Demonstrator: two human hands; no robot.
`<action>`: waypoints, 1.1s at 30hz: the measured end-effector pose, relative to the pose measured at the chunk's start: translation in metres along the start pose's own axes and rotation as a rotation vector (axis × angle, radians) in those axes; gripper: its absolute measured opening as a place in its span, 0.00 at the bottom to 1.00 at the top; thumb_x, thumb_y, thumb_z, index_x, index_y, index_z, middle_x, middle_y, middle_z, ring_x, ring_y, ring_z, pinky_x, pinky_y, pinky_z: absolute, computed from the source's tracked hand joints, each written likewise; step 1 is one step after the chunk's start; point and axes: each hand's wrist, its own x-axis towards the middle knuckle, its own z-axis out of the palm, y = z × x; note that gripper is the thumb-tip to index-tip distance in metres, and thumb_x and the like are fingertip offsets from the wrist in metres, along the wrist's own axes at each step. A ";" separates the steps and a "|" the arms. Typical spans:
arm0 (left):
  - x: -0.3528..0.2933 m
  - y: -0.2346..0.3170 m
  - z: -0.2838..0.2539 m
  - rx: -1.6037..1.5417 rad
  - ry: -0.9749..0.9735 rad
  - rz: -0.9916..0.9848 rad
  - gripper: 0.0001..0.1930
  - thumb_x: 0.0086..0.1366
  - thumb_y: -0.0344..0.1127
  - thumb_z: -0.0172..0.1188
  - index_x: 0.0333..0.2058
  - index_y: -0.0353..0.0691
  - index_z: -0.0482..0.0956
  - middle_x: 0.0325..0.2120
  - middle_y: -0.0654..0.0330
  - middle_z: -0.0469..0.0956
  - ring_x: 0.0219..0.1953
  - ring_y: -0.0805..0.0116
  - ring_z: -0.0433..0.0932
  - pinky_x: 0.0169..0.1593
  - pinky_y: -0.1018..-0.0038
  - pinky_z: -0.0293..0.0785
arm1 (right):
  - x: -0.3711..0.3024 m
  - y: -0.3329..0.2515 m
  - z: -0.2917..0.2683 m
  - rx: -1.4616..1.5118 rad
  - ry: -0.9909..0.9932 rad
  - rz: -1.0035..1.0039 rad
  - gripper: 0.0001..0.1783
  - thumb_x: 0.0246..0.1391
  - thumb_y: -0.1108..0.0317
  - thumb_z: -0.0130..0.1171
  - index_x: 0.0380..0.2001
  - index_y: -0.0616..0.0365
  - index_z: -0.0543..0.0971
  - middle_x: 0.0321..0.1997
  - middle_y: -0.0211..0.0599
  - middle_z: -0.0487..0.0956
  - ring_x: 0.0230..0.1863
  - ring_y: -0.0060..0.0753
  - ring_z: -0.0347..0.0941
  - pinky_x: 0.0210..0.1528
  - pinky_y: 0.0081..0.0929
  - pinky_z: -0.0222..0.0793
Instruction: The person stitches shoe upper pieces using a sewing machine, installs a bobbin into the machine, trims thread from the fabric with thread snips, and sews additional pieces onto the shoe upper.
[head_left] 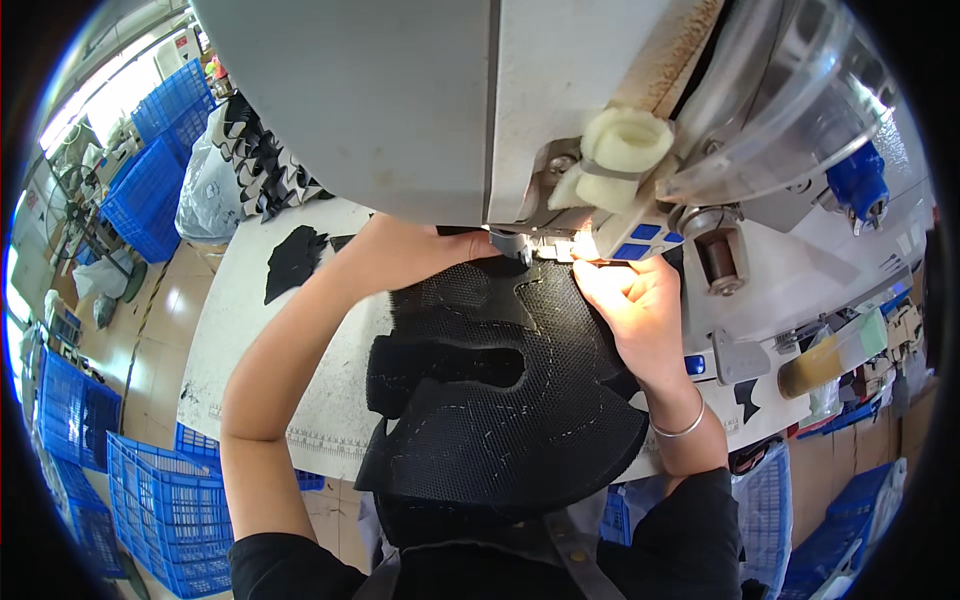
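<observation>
A large black mesh fabric piece (510, 420) with pale stitch lines and a long cut-out drapes from the sewing machine (400, 110) over the table's near edge toward my lap. Its far end lies under the lit presser foot (528, 250). My left hand (425, 250) rests on the fabric just left of the foot, thumb stretched toward it; the machine head hides most of its other fingers. Right of the foot, my right hand (638, 300) has its fingers curled and pinched at the fabric's edge, close to the needle area.
A small black scrap (294, 265) lies on the white table (235, 350) at left. Beyond it are stacked black-and-white cut pieces (262, 165) and a plastic bag (208, 195). Blue crates (165, 510) stand on the floor. A bobbin-like spool (718, 255) sits at right.
</observation>
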 end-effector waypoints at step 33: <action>-0.051 0.071 0.014 0.757 0.140 0.461 0.15 0.49 0.30 0.60 0.38 0.34 0.80 0.37 0.58 0.80 0.41 0.63 0.79 0.54 0.65 0.73 | -0.033 -0.063 0.011 -1.003 -0.138 -0.597 0.25 0.36 0.66 0.69 0.42 0.55 0.76 0.44 0.34 0.72 0.39 0.34 0.70 0.37 0.35 0.61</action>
